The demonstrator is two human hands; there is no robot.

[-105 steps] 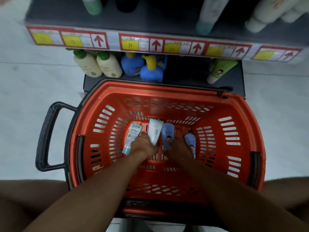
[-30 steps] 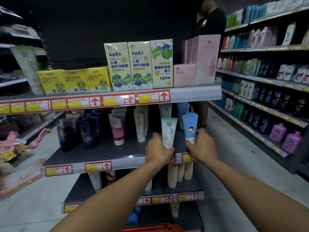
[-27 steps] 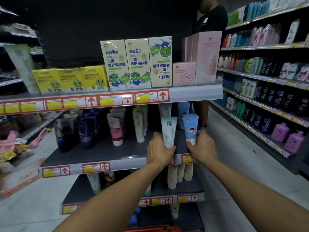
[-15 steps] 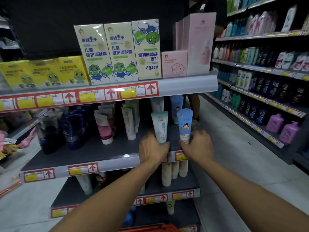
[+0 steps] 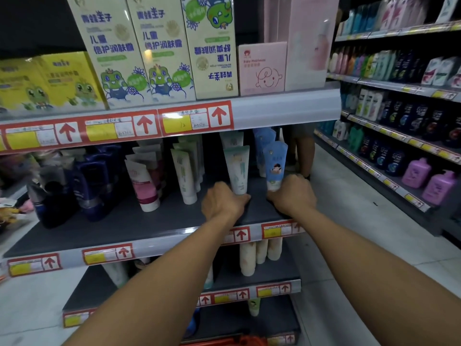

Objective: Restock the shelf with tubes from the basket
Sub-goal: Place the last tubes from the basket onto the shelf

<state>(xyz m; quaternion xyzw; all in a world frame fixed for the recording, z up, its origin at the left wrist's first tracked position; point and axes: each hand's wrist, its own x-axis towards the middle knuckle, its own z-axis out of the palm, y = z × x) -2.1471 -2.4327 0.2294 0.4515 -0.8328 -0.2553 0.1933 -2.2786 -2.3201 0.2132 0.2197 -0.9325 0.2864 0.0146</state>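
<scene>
Now, nearest the camera, both bare forearms are reaching forward and slightly upward from the bottom corners, converging on the middle shelf; a sliver of the orange plastic basket [image 5: 239, 342] is showing at the bottom edge. Since half a second ago the view has closed in and the two tubes have come down from just above the lip to the dark grey shelf board [image 5: 139, 223], so both are standing cap-down, and the placing step looks nearly done. The left hand [image 5: 220, 204] is curling its grip around the base of the pale mint-and-white squeeze tube [image 5: 237, 171], knuckles toward the camera, wrist straight. The right hand [image 5: 291, 194] is grasping the foot of the light blue squeeze tube with a cartoon child on it [image 5: 274, 166] in the same way, fingers wrapped on the far side and hidden. Neither grip is released yet. The two tubes are standing upright, near each other, each in front of a matching row: more mint tubes behind the left one, more blue tubes behind the right. Farther left, white-and-pink tubes [image 5: 143, 186] and dark blue bottles [image 5: 92, 181] are sharing the board. Above, the red-and-yellow price strip [image 5: 154, 124] is running under tall cream cartons with green frog figures [image 5: 139, 51].
</scene>
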